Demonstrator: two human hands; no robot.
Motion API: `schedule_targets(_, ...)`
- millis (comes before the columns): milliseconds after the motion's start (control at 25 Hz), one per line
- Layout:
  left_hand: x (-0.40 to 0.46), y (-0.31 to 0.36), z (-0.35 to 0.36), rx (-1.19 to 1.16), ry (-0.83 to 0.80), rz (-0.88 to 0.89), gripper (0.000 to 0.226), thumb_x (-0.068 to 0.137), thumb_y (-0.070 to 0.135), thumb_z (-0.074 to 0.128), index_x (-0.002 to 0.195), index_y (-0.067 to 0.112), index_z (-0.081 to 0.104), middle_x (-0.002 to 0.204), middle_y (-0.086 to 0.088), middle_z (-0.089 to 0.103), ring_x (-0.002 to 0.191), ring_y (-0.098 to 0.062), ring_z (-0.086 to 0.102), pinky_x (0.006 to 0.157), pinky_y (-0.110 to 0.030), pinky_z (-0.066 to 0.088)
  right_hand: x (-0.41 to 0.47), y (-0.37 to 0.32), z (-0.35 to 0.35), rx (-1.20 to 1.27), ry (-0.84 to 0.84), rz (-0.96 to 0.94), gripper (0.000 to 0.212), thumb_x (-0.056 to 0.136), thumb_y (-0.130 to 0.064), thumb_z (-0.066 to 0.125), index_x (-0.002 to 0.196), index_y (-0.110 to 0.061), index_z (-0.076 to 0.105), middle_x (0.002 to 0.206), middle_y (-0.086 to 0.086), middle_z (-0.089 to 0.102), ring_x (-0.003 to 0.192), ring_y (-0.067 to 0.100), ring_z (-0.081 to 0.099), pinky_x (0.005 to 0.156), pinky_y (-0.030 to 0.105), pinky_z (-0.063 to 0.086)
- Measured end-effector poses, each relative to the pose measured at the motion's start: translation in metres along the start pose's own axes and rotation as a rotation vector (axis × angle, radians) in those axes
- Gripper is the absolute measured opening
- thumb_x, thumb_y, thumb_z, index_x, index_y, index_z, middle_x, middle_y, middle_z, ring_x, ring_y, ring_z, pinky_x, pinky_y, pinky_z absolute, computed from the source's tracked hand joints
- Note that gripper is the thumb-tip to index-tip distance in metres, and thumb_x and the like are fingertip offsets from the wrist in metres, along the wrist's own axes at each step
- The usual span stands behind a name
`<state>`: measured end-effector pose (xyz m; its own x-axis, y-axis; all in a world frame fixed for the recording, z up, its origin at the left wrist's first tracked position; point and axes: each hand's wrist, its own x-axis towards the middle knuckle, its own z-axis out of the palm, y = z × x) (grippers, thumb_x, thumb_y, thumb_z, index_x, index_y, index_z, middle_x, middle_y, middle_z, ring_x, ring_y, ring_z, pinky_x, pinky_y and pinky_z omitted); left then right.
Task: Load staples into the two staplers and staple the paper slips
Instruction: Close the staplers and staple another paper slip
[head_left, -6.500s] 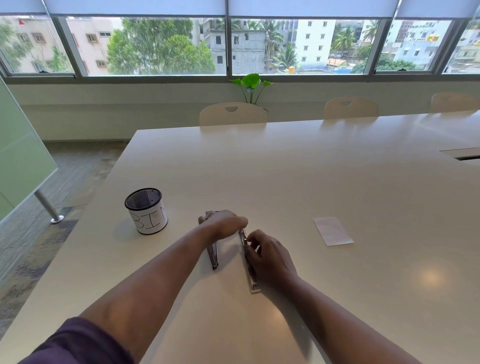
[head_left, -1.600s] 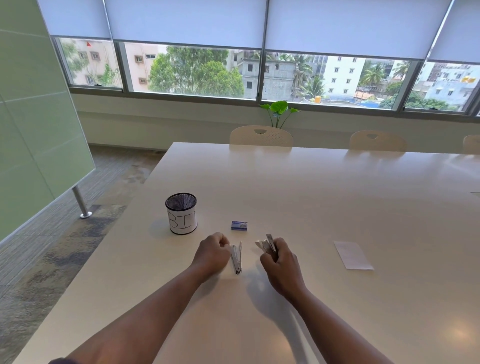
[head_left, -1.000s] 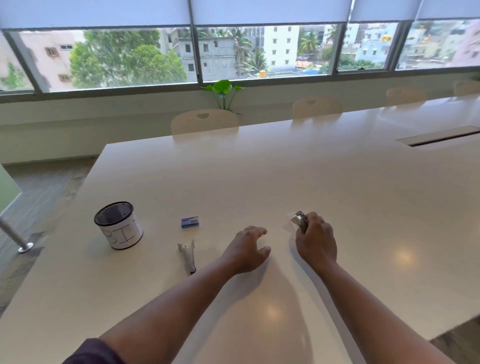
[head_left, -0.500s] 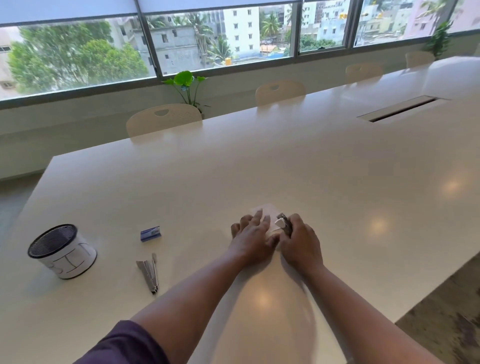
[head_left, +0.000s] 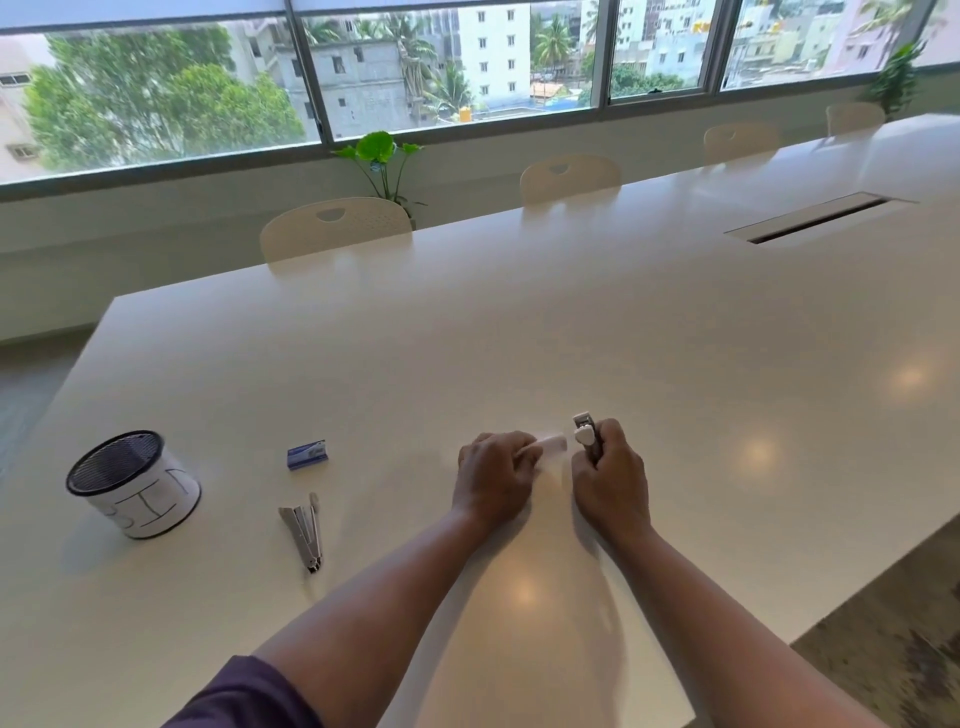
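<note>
My right hand grips a small silver stapler, its nose pointing away from me. My left hand pinches a white paper slip, whose free end reaches toward the stapler's mouth. Both hands sit close together near the table's middle. A second silver stapler lies on the table to the left, apart from both hands. Beyond it rests a small blue staple box.
A black mesh cup wrapped in white paper marked "BIN" stands at the left. The white table has a cable slot at the far right. Chairs line the far side; the table's near right edge drops to carpet.
My left hand has lifted the paper slip off the table and holds it folded toward the stapler. The camera has swung back left, so the bin and second stapler sit nearer the centre.
</note>
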<state>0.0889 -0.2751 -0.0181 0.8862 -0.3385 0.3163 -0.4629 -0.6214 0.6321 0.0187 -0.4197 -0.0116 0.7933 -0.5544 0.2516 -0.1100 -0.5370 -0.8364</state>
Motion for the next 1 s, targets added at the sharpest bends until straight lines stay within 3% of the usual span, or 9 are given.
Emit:
schedule_targets(120, -0.003, 0.000, -0.010, -0.327, 0.064, -0.196, 0.013, 0.093, 0.035, 0.064, 0.096, 0.026, 0.072, 0.084, 0.008, 0.074, 0.076, -0.011, 0.066, 0.070, -0.025, 0.050, 0.001, -0.002, -0.001, -0.014, -0.021, 0.068, 0.012, 0.084, -0.018, 0.048, 0.084, -0.028, 0.042, 0.072, -0.008, 0.058, 0.069, 0.028, 0.052, 0.060, 0.035, 0.036)
schedule_targets(200, -0.007, 0.000, -0.018, -0.602, 0.098, -0.308, 0.011, 0.095, 0.032, 0.065, 0.094, 0.023, 0.070, 0.078, 0.007, 0.072, 0.067, -0.010, 0.062, 0.065, -0.027, 0.049, 0.002, -0.006, 0.000, 0.041, -0.073, 0.109, 0.012, 0.089, -0.010, 0.052, 0.089, -0.022, 0.049, 0.083, -0.001, 0.066, 0.078, 0.031, 0.058, 0.067, 0.039, 0.044)
schedule_targets(280, -0.013, -0.003, -0.030, -0.821, 0.104, -0.387, 0.016, 0.098, 0.031, 0.063, 0.093, 0.018, 0.071, 0.072, 0.001, 0.069, 0.062, -0.015, 0.058, 0.059, -0.031, 0.048, -0.002, -0.019, 0.005, 0.258, -0.168, 0.129, 0.010, 0.095, -0.007, 0.056, 0.096, -0.017, 0.056, 0.095, 0.002, 0.071, 0.087, 0.027, 0.064, 0.078, 0.038, 0.049)
schedule_targets(360, -0.018, -0.008, -0.049, -0.935, 0.084, -0.448, 0.019, 0.102, 0.030, 0.058, 0.095, 0.017, 0.071, 0.072, 0.000, 0.069, 0.061, -0.016, 0.060, 0.055, -0.030, 0.049, -0.010, -0.037, 0.014, 0.486, -0.314, 0.160, 0.002, 0.101, -0.011, 0.055, 0.101, -0.012, 0.056, 0.097, 0.007, 0.069, 0.085, 0.023, 0.065, 0.076, 0.035, 0.047)
schedule_targets(440, -0.024, -0.015, -0.073, -0.943, 0.094, -0.488, 0.021, 0.103, 0.033, 0.056, 0.098, 0.018, 0.069, 0.071, 0.006, 0.071, 0.060, -0.009, 0.064, 0.051, -0.026, 0.052, -0.018, -0.058, 0.025, 0.655, -0.467, 0.188, 0.014, 0.106, -0.020, 0.052, 0.111, -0.008, 0.058, 0.096, 0.013, 0.069, 0.079, 0.019, 0.067, 0.069, 0.033, 0.045)
schedule_targets(600, -0.039, -0.029, -0.129, -0.812, 0.134, -0.497, 0.021, 0.101, 0.040, 0.057, 0.099, 0.022, 0.069, 0.076, 0.007, 0.072, 0.064, -0.008, 0.066, 0.050, -0.022, 0.051, -0.030, -0.100, 0.047, 0.883, -0.619, 0.254, 0.028, 0.104, -0.031, 0.054, 0.117, -0.008, 0.064, 0.080, 0.002, 0.066, 0.065, 0.014, 0.059, 0.059, 0.028, 0.043)
schedule_targets(760, -0.060, -0.041, -0.172, -0.658, 0.153, -0.457, 0.026, 0.100, 0.044, 0.058, 0.094, 0.021, 0.070, 0.076, 0.002, 0.071, 0.067, -0.015, 0.067, 0.053, -0.027, 0.053, -0.039, -0.128, 0.075, 0.675, -0.687, 0.087, 0.018, 0.095, -0.009, 0.067, 0.108, 0.005, 0.066, 0.077, 0.011, 0.060, 0.064, 0.020, 0.049, 0.056, 0.030, 0.041)
schedule_targets(880, -0.074, -0.051, -0.197, -0.790, 0.132, -0.487, 0.044, 0.100, 0.053, 0.052, 0.104, 0.013, 0.069, 0.085, -0.009, 0.075, 0.076, -0.023, 0.075, 0.065, -0.036, 0.061, -0.049, -0.145, 0.092, 0.656, -0.693, 0.078, 0.013, 0.092, -0.003, 0.068, 0.106, 0.000, 0.069, 0.078, 0.011, 0.064, 0.062, 0.018, 0.052, 0.055, 0.030, 0.042)
schedule_targets(1000, -0.092, -0.065, -0.215, -0.934, 0.155, -0.467, 0.024, 0.101, 0.025, 0.061, 0.117, 0.008, 0.064, 0.106, -0.017, 0.076, 0.093, -0.031, 0.076, 0.079, -0.042, 0.063, -0.060, -0.155, 0.109, 0.672, -0.688, 0.112, 0.009, 0.093, -0.003, 0.067, 0.102, -0.003, 0.069, 0.076, 0.005, 0.067, 0.060, 0.014, 0.054, 0.055, 0.029, 0.043)
